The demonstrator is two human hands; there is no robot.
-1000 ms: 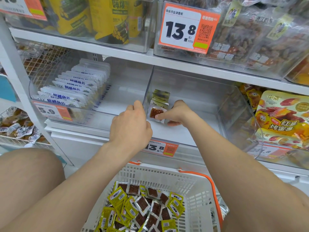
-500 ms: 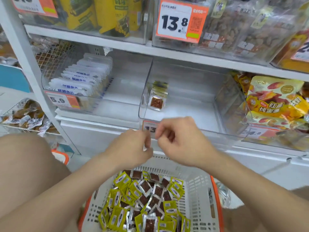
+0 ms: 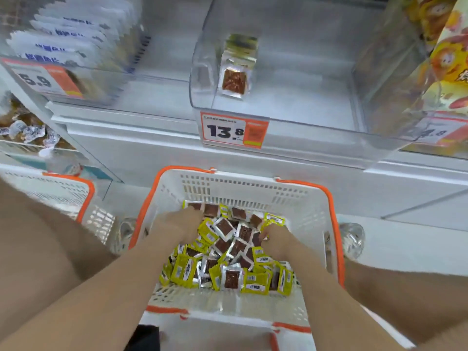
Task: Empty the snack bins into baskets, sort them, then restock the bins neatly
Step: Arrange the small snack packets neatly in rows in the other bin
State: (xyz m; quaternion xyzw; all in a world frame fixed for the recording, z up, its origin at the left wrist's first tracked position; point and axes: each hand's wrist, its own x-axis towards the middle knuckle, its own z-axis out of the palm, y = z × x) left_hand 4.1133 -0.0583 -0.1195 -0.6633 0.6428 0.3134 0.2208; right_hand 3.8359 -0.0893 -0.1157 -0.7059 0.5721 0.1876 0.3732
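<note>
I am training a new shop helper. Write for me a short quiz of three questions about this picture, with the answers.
1. True or false: the clear bin on the shelf is packed full.
2. Where are the left hand and the right hand? A: inside the clear bin. B: among the packets in the white basket. C: on the floor.
3. Fill in: the price tag below the clear bin reads ___.

Key: 1 false, it holds only a short row of packets at its left side. 2 B. 3 13.8.
</note>
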